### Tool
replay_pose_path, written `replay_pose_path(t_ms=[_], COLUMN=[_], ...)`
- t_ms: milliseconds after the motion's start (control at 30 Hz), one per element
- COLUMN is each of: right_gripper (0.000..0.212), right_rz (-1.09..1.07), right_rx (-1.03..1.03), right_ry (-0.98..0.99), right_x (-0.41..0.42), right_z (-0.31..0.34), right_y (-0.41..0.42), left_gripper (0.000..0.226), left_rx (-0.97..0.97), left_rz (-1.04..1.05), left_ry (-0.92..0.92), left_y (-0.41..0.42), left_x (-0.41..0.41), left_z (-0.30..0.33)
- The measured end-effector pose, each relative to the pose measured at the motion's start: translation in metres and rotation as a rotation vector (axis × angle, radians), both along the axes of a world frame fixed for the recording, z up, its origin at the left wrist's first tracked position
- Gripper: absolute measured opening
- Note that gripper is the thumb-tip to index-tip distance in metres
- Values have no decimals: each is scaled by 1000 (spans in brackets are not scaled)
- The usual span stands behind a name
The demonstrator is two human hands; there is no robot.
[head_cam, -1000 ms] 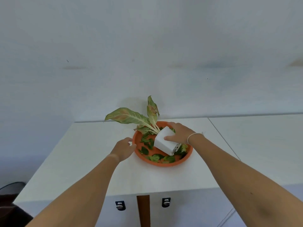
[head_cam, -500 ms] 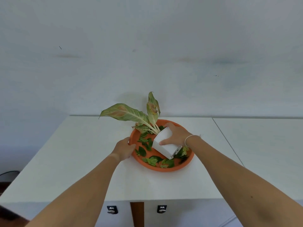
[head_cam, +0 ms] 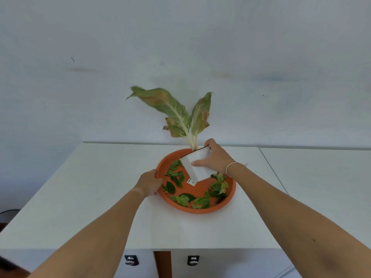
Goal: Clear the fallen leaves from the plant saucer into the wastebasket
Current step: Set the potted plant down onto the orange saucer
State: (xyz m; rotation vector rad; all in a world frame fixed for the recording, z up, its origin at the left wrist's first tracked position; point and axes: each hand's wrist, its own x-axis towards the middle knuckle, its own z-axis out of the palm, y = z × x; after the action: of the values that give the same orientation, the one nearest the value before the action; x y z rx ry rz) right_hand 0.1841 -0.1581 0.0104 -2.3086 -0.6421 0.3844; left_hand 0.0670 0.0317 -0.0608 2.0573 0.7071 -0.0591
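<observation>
An orange plant saucer (head_cam: 226,203) sits on the white table (head_cam: 90,197), with several small green fallen leaves (head_cam: 181,198) scattered inside it. My right hand (head_cam: 214,157) grips a white square pot (head_cam: 197,167) and holds it lifted and tilted above the saucer. The plant (head_cam: 180,115) in the pot has large pale green leaves with brown patches and stands up against the wall. My left hand (head_cam: 149,182) grips the saucer's left rim. No wastebasket is clearly in view.
A second white table (head_cam: 321,177) adjoins on the right, a seam between them. The wall rises right behind the tables. Two black fittings (head_cam: 131,260) and a wooden leg (head_cam: 162,263) show under the front edge. A dark object (head_cam: 8,212) lies at far left.
My right hand has raised the pot off the saucer and swung the plant from leaning left to nearly upright. My left hand has closed on the saucer rim.
</observation>
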Motion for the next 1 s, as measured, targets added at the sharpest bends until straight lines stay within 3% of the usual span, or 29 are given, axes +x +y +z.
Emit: replay_pose_path(t_ms=[433, 633, 1000], right_gripper=[58, 75, 82], right_rz=[-254, -257, -378], right_rx=[162, 178, 174], right_ry=[-44, -5, 41], right_x=[-15, -32, -50], right_z=[-35, -42, -69], right_y=[-5, -6, 7], left_gripper=[30, 33, 37], left_rx=[27, 54, 52], left_rz=[-47, -64, -92], left_ry=[-13, -8, -8], left_y=[4, 4, 5], left_x=[1, 2, 2], left_z=[-6, -7, -9])
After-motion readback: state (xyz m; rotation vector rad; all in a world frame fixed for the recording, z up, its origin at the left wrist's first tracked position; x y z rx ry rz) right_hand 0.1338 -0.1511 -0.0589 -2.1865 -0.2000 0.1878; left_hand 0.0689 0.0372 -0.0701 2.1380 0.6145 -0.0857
